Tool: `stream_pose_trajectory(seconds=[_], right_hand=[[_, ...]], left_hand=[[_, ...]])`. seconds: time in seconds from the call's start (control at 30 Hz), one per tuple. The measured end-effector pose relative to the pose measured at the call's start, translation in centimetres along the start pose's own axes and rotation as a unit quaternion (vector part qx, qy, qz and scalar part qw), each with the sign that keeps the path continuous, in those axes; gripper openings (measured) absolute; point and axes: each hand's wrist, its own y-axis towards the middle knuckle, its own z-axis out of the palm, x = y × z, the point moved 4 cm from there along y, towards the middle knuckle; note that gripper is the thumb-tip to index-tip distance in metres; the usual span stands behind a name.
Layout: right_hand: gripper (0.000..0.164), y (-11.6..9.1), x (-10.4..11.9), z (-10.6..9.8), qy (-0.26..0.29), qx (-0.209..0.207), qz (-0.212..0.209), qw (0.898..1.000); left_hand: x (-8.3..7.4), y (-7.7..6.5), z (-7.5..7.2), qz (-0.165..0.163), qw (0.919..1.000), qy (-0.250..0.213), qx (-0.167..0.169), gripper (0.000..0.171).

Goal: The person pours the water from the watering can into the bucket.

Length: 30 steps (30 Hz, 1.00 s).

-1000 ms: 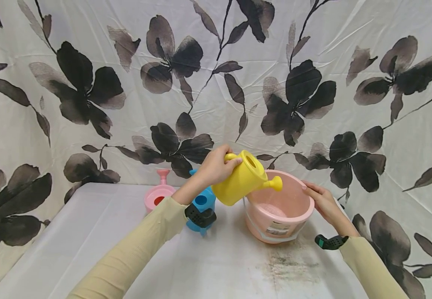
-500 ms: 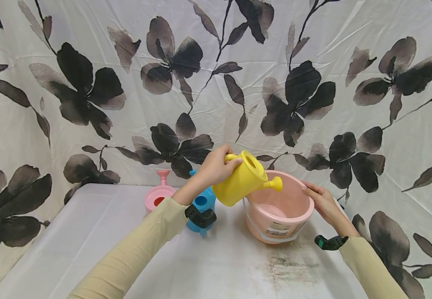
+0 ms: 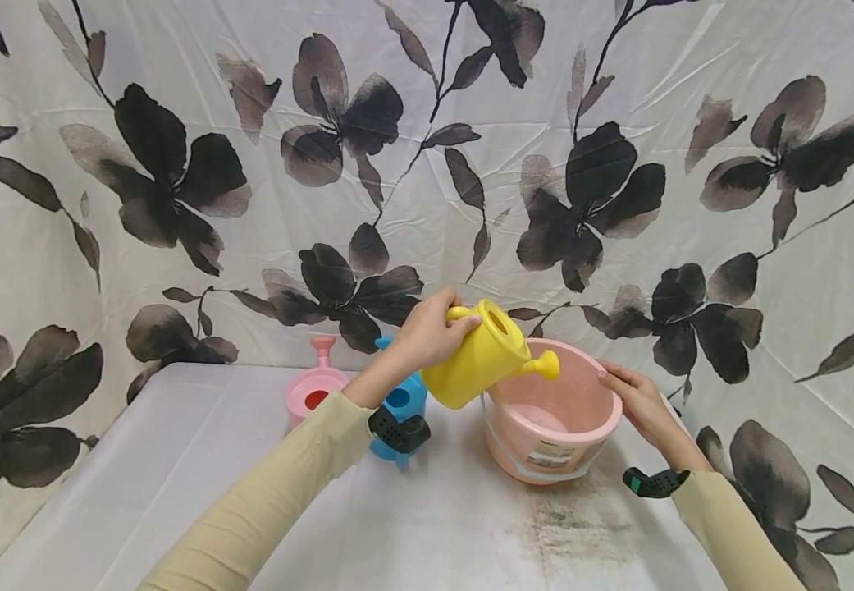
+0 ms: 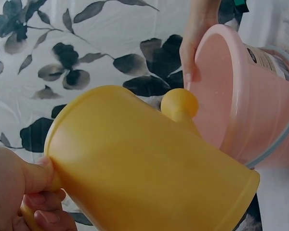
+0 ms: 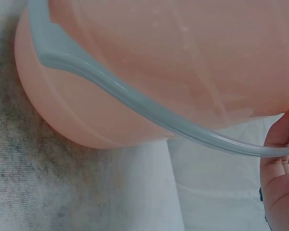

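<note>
My left hand grips the handle of a yellow watering can, held up in the air. The can leans to the right, and its round spout head overlaps the mouth of a pink bucket. No water shows at the spout. With thumb over the rim and fingers along the outer wall, my right hand holds the bucket at its right side. In the right wrist view, the bucket's grey carrying handle hangs across its wall and passes in front of that hand.
Behind my left forearm stand a pink watering can and a blue watering can, partly hidden by the arm. A dark, dirty stain marks the white table before the bucket. Floral cloth hangs behind.
</note>
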Motion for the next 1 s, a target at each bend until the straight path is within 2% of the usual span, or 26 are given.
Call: stream_pose_trajectory(seconds=[0.4,1.0], right_hand=[[0.066,-0.25,0.08,-0.09,-0.02,-0.003,0.006,1.0],[0.067,-0.22,-0.02,-0.14,-0.021,-0.005,0.008,1.0]], left_hand=[[-0.23,0.03,0.01,0.0,1.0,0.005,0.0,0.022],[-0.15,0.09,-0.11,-0.006,1.0,0.004,0.003,0.022]])
